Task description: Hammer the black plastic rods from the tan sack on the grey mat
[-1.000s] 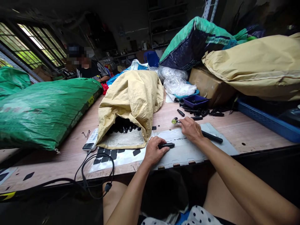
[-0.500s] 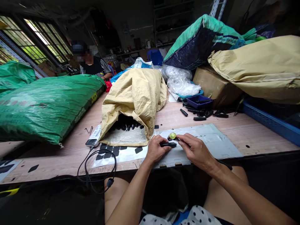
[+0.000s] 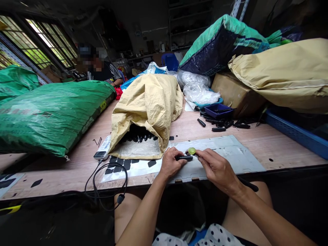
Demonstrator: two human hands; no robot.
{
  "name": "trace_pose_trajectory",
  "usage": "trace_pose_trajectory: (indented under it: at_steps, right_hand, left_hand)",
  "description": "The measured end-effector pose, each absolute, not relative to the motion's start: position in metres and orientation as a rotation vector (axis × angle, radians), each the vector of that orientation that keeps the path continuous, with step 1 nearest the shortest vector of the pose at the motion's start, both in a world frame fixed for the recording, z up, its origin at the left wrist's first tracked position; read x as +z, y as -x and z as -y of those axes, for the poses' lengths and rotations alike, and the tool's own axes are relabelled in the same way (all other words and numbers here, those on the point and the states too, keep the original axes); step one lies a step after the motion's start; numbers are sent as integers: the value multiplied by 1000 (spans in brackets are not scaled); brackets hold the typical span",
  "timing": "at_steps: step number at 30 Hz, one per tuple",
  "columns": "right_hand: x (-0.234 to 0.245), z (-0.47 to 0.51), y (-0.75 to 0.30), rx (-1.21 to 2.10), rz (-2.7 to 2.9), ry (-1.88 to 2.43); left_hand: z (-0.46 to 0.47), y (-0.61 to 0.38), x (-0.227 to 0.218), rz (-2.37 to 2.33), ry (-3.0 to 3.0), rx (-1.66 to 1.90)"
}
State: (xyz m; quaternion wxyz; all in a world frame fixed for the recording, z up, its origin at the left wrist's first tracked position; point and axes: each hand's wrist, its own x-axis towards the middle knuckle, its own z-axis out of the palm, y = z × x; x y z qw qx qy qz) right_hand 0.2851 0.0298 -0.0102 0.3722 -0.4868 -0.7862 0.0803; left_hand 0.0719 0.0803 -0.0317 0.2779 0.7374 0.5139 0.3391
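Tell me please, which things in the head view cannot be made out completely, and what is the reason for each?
In the head view:
Hammer: the middle of its handle is hidden by the right hand and wrist.
Slim black piece: one end is covered by the left hand.
Beige sack: folds and shadow hide its depth.
Blue basket: cut off by the right edge.
Green sack: print too blurred to read.

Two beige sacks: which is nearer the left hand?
The middle sack, mouth open near the left hand; the other beige sack lies at far right.
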Motion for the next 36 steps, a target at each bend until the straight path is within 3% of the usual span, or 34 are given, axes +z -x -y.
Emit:
trace_pose_trajectory:
  at_steps: [12,19,27,36]
  right_hand:
    - [1,-79,-305,132,1932,1416]
    - [-33,-142,-317,18,1975,1780]
    - [-44,-142,-308,-194,1952,1843]
    - [-46,-142,-306,-221,1949,1868]
  left_hand:
    - [-80,-72,-26,-1400,-1996,861]
    - [-81,-71,-25,-1386,-1969,841]
    - [-81,-70,-27,-1375,-1969,855]
    - [-81,-70,-27,-1376,-1960,862]
